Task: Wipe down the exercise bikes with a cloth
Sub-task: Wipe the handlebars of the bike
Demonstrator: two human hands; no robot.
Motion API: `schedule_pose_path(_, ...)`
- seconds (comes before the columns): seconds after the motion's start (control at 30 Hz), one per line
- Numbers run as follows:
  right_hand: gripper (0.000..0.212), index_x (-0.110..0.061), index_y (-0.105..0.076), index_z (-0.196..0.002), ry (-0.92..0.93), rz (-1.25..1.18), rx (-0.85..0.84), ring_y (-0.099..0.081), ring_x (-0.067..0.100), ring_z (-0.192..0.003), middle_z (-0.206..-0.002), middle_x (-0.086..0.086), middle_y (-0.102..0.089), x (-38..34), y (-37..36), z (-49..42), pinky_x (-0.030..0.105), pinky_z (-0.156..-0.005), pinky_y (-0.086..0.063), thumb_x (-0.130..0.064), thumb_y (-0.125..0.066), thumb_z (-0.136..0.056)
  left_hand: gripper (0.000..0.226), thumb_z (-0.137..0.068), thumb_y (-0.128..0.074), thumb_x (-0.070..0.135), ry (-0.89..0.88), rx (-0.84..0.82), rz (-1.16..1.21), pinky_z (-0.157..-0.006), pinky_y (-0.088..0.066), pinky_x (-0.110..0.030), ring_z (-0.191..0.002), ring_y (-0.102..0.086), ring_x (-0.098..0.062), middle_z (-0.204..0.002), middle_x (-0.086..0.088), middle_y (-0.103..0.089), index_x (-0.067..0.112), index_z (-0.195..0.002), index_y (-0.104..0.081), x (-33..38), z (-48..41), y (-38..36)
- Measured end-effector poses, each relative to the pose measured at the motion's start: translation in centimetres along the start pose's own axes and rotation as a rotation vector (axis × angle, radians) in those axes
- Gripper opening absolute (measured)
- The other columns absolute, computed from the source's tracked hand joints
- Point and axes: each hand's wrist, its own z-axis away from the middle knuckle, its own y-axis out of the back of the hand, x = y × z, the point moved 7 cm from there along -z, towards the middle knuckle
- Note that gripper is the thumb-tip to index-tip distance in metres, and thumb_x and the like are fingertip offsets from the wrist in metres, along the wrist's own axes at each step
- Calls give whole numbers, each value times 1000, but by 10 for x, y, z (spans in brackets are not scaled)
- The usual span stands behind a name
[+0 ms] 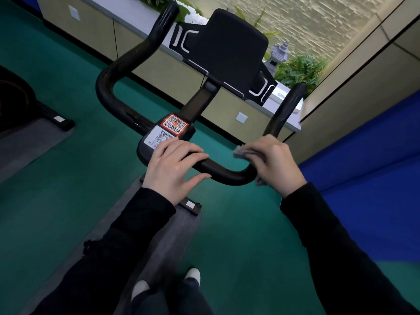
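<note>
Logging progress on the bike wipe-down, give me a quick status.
Right hand shut on cloth, pressed to the handlebar's right bend. Left hand resting open on the bar near the QR stickers. Nothing in the way.

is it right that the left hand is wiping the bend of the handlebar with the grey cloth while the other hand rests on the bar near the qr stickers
Not quite: the hands are swapped. The head view shows the right hand pressing the grey cloth on the bend of the handlebar, while the left hand rests bare on the bar near the QR stickers.
</note>
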Motion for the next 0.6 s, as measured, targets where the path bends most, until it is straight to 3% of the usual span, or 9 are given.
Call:
schedule_pose_path(0.13, 14, -5, -72, -95, -111, -132, 367, -55, 14, -90, -91, -5, -63, 7, 4, 25, 8, -83, -38, 1, -65, -85, 33, -78, -69, 44, 11, -13, 3, -105, -26, -29, -101, -58, -15, -102, 6, -66, 19, -99, -71, 1, -1, 0)
schedule_pose_path(0.33, 16, 3, -67, -101, -294, -309, 829, -60, 26, -95, -99, 9, -63, 29, -9, 61, 30, -86, -50, 6, -61, -86, 35, -79, -65, 46, 30, -28, -10, -102, -28, -32, -102, -59, -16, -103, 6, -66, 19, -99, -71, 2, -2, 0)
schedule_pose_path(0.47, 18, 1, -66, -104, -390, -395, 977, -59, 20, -98, -104, 7, -60, 25, -24, 71, 25, -89, -48, 1, -59, -88, 38, -80, -62, 50, 45, -51, -16, -100, -29, -33, -102, -59, -17, -104, 5, -66, 18, -99, -71, 4, -3, -1)
schedule_pose_path(0.6, 20, 2, -65, -108, -515, -504, 1025, -59, 20, -102, -106, 6, -60, 38, -30, 73, 30, -91, -50, 1, -57, -90, 41, -81, -59, 52, 62, -49, -23, -101, -28, -33, -103, -60, -19, -103, 4, -67, 16, -98, -72, 7, -5, -1)
